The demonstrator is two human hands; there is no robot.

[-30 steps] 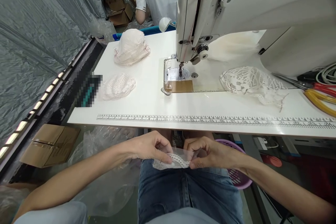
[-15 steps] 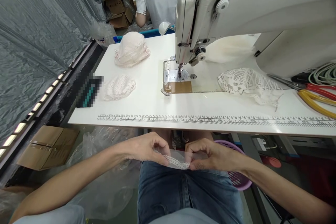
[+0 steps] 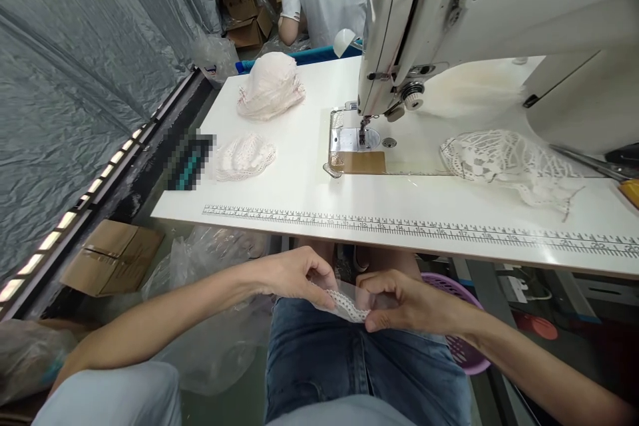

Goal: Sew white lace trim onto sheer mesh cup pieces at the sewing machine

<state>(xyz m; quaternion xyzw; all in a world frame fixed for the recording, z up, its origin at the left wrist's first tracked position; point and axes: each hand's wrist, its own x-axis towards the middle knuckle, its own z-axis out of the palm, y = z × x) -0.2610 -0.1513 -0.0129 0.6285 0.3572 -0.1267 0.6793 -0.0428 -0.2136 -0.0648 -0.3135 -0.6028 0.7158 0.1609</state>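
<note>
Above my lap, below the table's front edge, a small sheer white piece with lace trim (image 3: 348, 306) stretches between my two hands. My left hand (image 3: 307, 277) pinches its left end between thumb and fingers. Its right end is pinched by my right hand (image 3: 397, 299). On the table (image 3: 299, 203) in front stands a white sewing machine (image 3: 399, 33), its presser foot (image 3: 363, 133) over the metal plate. White lace pieces (image 3: 247, 157) lie to the left, a pale padded cup (image 3: 272, 85) behind them. More white lace fabric (image 3: 509, 163) rests right of the needle.
Yellow-handled scissors (image 3: 630, 192) lie at the table's right. A printed ruler (image 3: 399, 226) runs along the front edge. Under the table are a purple basket (image 3: 469, 353) and clear plastic bags (image 3: 214, 353). A cardboard box (image 3: 112, 256) sits left. A person in a white shirt (image 3: 332, 3) is across the table.
The view has turned slightly, so the table and machine sit differently in the frame. Both hands keep their pinch on the lace-trimmed piece, which is a little more tilted.
</note>
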